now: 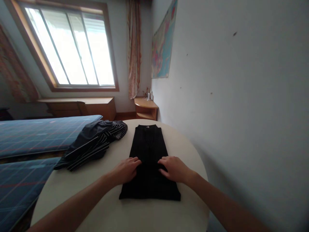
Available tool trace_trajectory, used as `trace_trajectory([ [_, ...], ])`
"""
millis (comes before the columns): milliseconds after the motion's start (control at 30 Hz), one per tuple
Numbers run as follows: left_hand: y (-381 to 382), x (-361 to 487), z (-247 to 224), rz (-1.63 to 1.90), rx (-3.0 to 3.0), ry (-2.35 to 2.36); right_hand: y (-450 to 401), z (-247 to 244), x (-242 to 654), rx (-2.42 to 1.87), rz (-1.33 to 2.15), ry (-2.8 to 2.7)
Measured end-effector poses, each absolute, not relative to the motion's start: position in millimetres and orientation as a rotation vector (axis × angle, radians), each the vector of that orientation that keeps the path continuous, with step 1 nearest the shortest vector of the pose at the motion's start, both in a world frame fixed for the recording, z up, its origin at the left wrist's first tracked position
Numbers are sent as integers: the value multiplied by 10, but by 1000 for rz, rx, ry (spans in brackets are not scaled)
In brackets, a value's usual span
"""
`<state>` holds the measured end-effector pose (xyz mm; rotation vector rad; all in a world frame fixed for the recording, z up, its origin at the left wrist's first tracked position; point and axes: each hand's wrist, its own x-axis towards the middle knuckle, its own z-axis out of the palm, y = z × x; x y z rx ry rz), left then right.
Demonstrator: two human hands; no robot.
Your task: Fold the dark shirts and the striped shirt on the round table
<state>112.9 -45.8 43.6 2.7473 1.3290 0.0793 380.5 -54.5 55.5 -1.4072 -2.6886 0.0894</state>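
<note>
A passable gap parts the black garment [148, 145] from obstructing striped clothing [93, 141].

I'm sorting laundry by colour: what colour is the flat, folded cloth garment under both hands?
The flat, folded cloth garment is black, seen in the head view.

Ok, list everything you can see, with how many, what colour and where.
black garment: 1, black, flat on the table
striped garment: 1, dark with white stripes, crumpled at the table's left
round table: 1, cream, beneath the black garment
pads: 2, blue plaid, left
window: 1, brown frame, upper left
curtains: 2, pinkish patterned, flanking the window
desk: 1, brown, below the window
corner shelf: 1, brown, far corner, small items on top
map: 1, multicoloured, right wall
left hand: 1, bare, garment's left edge
right hand: 1, bare, garment's right edge
</note>
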Motion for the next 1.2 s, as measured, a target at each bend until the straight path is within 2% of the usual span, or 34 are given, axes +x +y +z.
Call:
trace_trajectory([
  [300, -704, 1025, 655, -53, 2694, 1149, -835, 661, 3697, -1279, 91, -2883],
  [500, -326, 965, 870, 113, 2720, 1202, -503, 782, 3715, -1392, -86, -2682],
  [633, 31, 1019, 823, 222, 2756, 1345, -182, 748, 3678, -1467, -180, -2567],
  [900, 169, 1159, 462, 153, 2726, 1472, -10, 409, 3662, -1536, -47, -2567],
  [1200, -306, 1071, 664, -13, 2596, 1242, -387, 558, 3766, -1289, 167, -2756],
])
